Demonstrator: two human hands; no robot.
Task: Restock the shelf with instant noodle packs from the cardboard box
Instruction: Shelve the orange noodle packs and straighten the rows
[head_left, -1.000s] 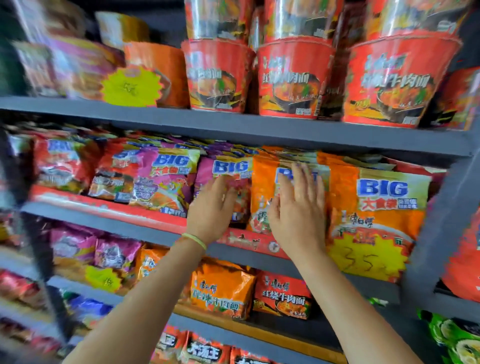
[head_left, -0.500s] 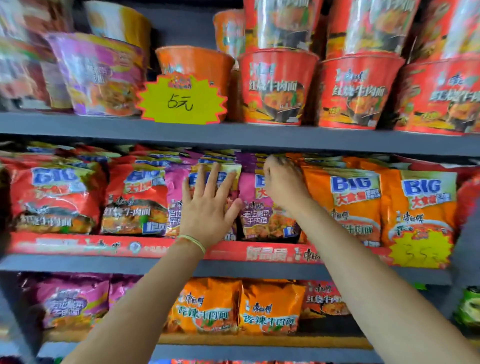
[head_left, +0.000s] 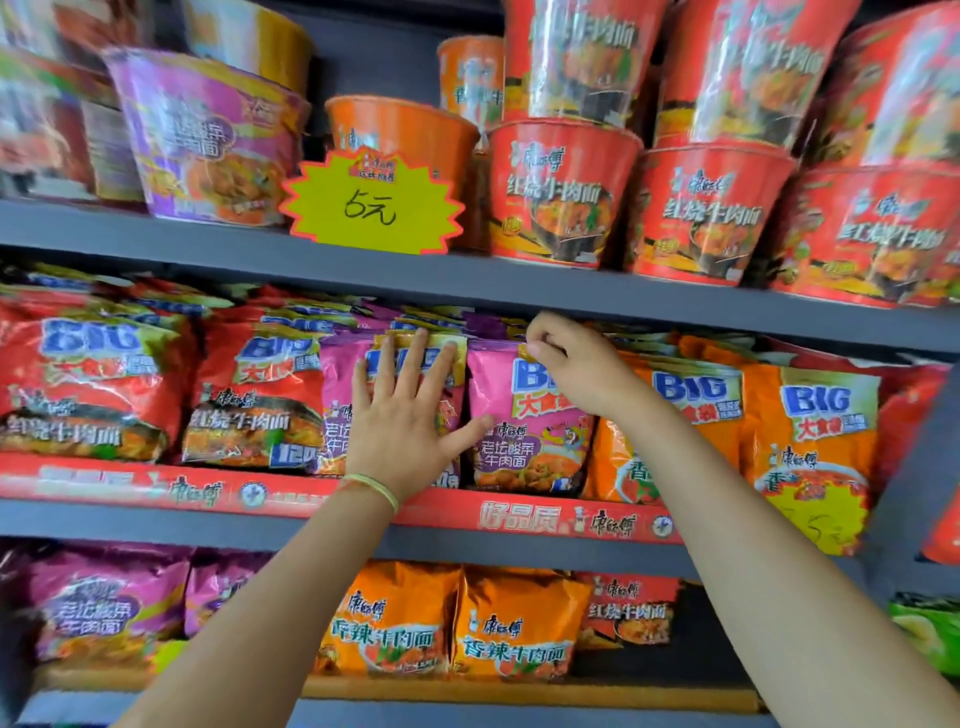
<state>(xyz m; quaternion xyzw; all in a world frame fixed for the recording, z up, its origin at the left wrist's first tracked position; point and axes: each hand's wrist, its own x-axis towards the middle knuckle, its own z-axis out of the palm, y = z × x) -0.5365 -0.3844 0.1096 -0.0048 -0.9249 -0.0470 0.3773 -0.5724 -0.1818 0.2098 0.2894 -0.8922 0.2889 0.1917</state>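
Hands on middle shelf (head_left: 467, 291), both at pink packs. Left hand (head_left: 402, 415) flat, fingers straight and spread, pressing face of left pink pack (head_left: 343, 384); thin band on wrist. Right hand (head_left: 566, 364) curled, fingertips pinching top seam of right pink pack (head_left: 524, 436), just under shelf board above.

Change over last second: right hand off orange packs (head_left: 701, 410), where it lay flat, and across to pink row, now gripping at top edge. Left hand shifted slightly, fingers opened wider. View swung left; price tag (head_left: 371, 202) reading 5元 now legible among bowl noodles (head_left: 561, 192) on upper shelf.

Reading: orange row judged finished; pink row now being squared up, one pack steadied while neighbour gets pulled upright or seated.

Middle shelf packed edge to edge: red packs (head_left: 156, 395) left, pink centre, orange right. Lower shelf (head_left: 519, 691) thinner, dark space right of red pack there. Cardboard box out of view; no fresh pack in either hand. Probably straightening stage, not loading.
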